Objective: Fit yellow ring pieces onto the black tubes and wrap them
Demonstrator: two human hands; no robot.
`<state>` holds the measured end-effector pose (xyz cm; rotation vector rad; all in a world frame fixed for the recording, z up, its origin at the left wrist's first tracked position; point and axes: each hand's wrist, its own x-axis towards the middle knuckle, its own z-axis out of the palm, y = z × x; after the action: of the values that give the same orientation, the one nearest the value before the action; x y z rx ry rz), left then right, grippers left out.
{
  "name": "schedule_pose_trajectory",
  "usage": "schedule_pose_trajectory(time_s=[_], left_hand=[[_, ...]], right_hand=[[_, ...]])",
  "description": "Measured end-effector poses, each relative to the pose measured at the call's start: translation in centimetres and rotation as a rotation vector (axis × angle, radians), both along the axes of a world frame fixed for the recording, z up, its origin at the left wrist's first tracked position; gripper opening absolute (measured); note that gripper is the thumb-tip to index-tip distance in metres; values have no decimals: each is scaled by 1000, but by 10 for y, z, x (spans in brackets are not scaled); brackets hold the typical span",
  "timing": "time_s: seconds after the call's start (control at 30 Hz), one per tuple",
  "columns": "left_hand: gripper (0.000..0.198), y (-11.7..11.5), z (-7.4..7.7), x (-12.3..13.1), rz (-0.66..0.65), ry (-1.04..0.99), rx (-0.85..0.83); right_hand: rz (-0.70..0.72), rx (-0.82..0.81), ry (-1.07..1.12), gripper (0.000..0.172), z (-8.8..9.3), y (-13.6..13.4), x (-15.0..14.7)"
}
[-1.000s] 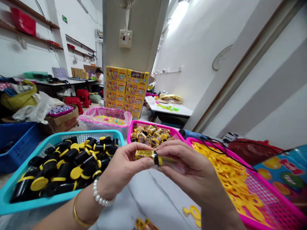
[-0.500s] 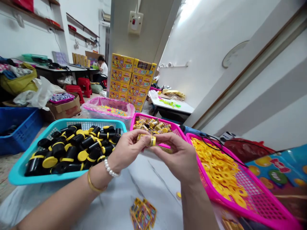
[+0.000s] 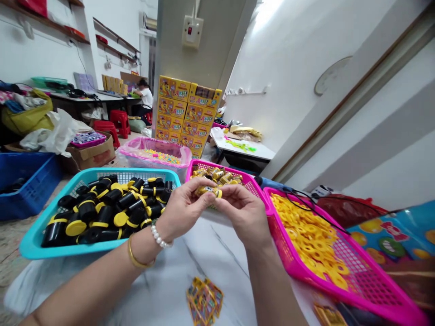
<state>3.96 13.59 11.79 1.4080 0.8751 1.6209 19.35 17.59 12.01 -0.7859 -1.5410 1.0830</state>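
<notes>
My left hand (image 3: 186, 203) wraps round the body of a small cylindrical bottle (image 3: 210, 189) with a yellow and dark label, and its fingers hide much of it. The fingers and thumb of my right hand (image 3: 246, 213) are pinched at the bottle's yellow-capped end. Both hands are above the white marbled tabletop (image 3: 204, 253), in front of a pink basket (image 3: 249, 181) holding several similar labelled bottles. Near the table's front lies a small pile of printed yellow cards (image 3: 204, 301).
On the left stands a turquoise basket (image 3: 30, 246) of black cylinders with yellow lids. A pink basket (image 3: 374, 290) of yellow rings is on the right. Behind are a lined pink tub (image 3: 131, 156) of coloured beads, stacked yellow boxes (image 3: 173, 108) and a seated person (image 3: 146, 99).
My right hand has shifted slightly up, with its thumb now against the capped end. The small yellow disc on the table no longer shows beside my right forearm.
</notes>
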Motion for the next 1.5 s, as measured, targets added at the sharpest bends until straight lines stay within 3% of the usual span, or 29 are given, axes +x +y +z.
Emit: schedule_pose_trajectory(time_s=[0.13, 0.27, 0.37, 0.5, 0.6, 0.8, 1.0, 1.1, 1.23, 1.33, 1.4, 1.5], left_hand=[[34, -4, 3, -4, -2, 123, 8], [53, 4, 3, -13, -51, 37, -169], [51, 8, 6, -16, -97, -7, -204], [39, 6, 8, -9, -39, -6, -91], [32, 4, 1, -3, 12, 40, -45], [23, 2, -7, -5, 138, 290, 105], [18, 5, -2, -7, 108, 347, 200], [23, 5, 0, -6, 84, 258, 94], [46, 1, 4, -7, 99, 98, -78], [51, 2, 7, -10, 102, 96, -148], [48, 3, 8, -12, 68, 137, -172], [33, 3, 8, -13, 133, 244, -85]], right_hand=[[15, -22, 39, 29, 0, 1, 0], [-17, 170, -56, 28, -2, 2, 3], [-43, 260, -94, 28, -2, 1, 3], [-19, 17, 2, 30, 6, 2, 0], [57, -137, 16, 34, 12, 3, 2], [280, -435, 87, 49, 9, 11, 10], [387, -592, 185, 48, 2, 15, 8], [381, -489, 208, 46, -1, 11, 0], [289, -103, 168, 38, -4, 6, -10], [166, 128, 59, 29, -5, 5, -10], [139, 175, 22, 25, -5, 4, -9], [203, 5, 89, 30, -4, 4, -11]])
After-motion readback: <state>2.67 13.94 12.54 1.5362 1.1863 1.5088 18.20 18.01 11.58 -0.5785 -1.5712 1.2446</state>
